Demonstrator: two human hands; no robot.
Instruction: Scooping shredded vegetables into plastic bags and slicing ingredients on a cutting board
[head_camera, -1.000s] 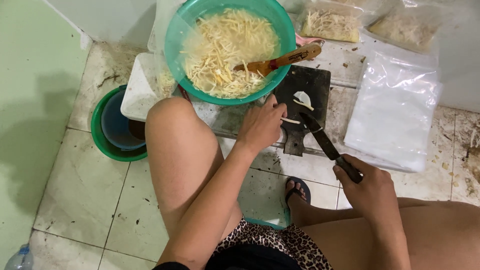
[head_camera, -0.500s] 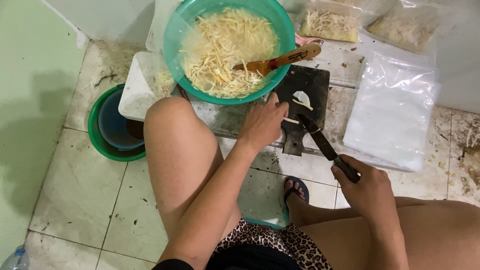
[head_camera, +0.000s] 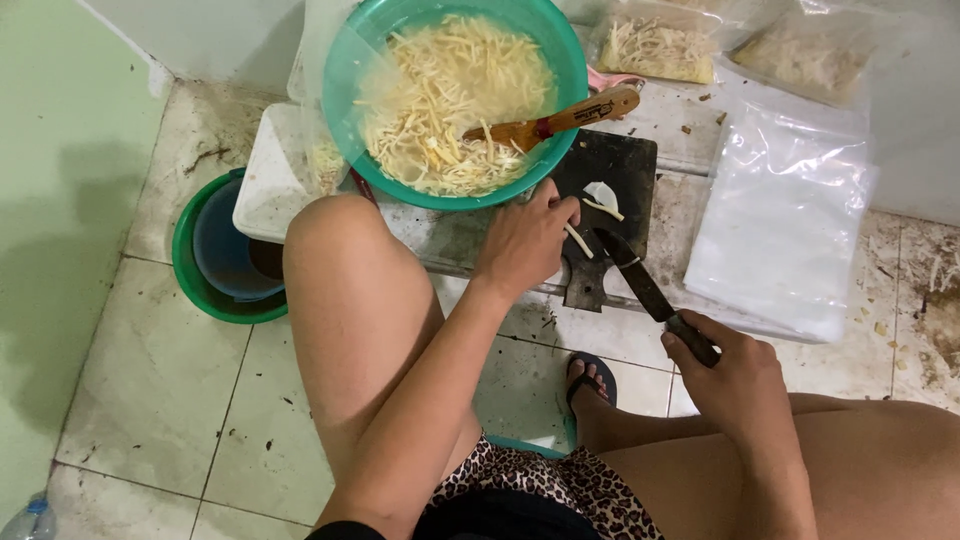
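My left hand (head_camera: 528, 240) rests on the black cutting board (head_camera: 625, 165) and pinches a pale strip of cut vegetable (head_camera: 578, 241) at its fingertips. My right hand (head_camera: 735, 375) grips the handle of a dark knife (head_camera: 640, 280) whose blade tip lies on the board beside that strip. A pale chunk and a loose strip (head_camera: 602, 197) lie farther up the board. Just beyond stands a green bowl (head_camera: 345, 75) full of pale shredded strips, with a wooden-handled utensil (head_camera: 560, 120) lying in it.
A green bucket with a blue tub inside (head_camera: 225, 255) stands on the tiled floor at left, next to a white tray (head_camera: 265, 185). Clear plastic bags (head_camera: 785, 215) lie at right; filled bags (head_camera: 655, 45) sit at the back. My knees and sandalled foot (head_camera: 590, 385) fill the foreground.
The knife has shifted slightly on the board, and my left hand has drawn a cut strip a little toward me. The view has moved slightly.
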